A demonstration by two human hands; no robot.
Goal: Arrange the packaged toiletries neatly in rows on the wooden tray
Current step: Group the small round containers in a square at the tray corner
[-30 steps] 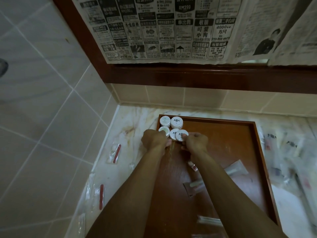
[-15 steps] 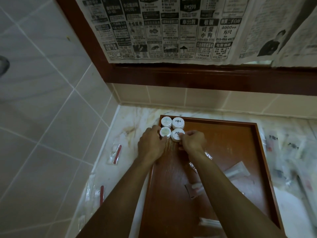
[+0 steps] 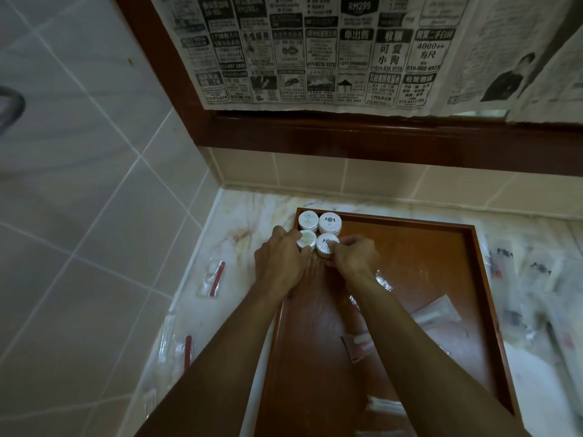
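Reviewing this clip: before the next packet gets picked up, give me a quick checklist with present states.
1. Four round white jars in a two-by-two block at the far-left corner of the brown wooden tray: ok.
2. Left hand on the near-left jar: ok.
3. Right hand on the near-right jar: ok.
4. Hands free for a pickup: not ok.
5. Clear plastic packets on the tray in rows: not ok.
6. Jar lids closed tight: cannot tell.

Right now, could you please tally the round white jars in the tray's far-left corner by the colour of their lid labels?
Pale green label: 2, the far one and the near one.
Dark emblem label: 2, the far one and the near one.
Total: 4 jars.
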